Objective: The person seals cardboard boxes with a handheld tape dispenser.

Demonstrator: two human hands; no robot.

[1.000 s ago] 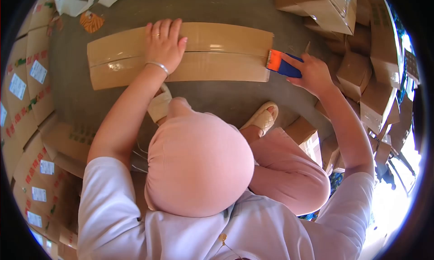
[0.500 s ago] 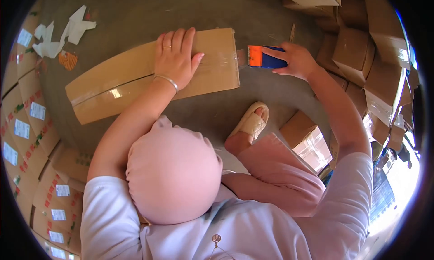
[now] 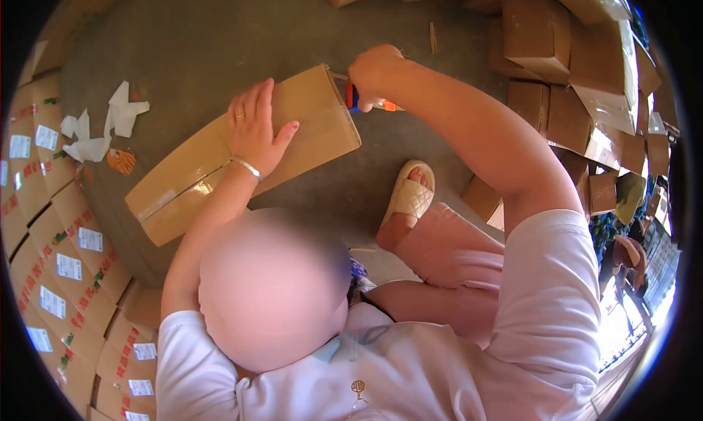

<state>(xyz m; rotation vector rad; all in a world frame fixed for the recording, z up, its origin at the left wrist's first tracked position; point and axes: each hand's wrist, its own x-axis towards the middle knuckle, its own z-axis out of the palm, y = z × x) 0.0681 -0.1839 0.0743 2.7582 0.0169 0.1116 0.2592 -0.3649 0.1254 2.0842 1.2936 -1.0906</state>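
A long closed cardboard box [image 3: 307, 121] lies on the floor at a slant, with shiny clear tape along its seam. My left hand [image 3: 256, 128] rests flat on its top, fingers stretched out and thumb apart, with a ring and a bracelet on. Just off the box's right end, my right hand [image 3: 375, 73] is wrapped round a blue and orange tape dispenser [image 3: 354, 97]. Much of the dispenser is hidden behind the fingers, and its orange part shows past the wrist. The dispenser is right at the edge of that end face.
Labelled cartons [image 3: 69, 267] are stacked along the left. Brown boxes [image 3: 538, 36] pile up on the right. White paper scraps [image 3: 124, 107] and an orange striped piece [image 3: 121, 162] lie on the floor. My sandalled foot [image 3: 408, 198] stands below the box.
My right hand has moved left to the box's end and turned the dispenser over, its orange part now pointing right. The box sits more tilted in view; my left hand stays on it.
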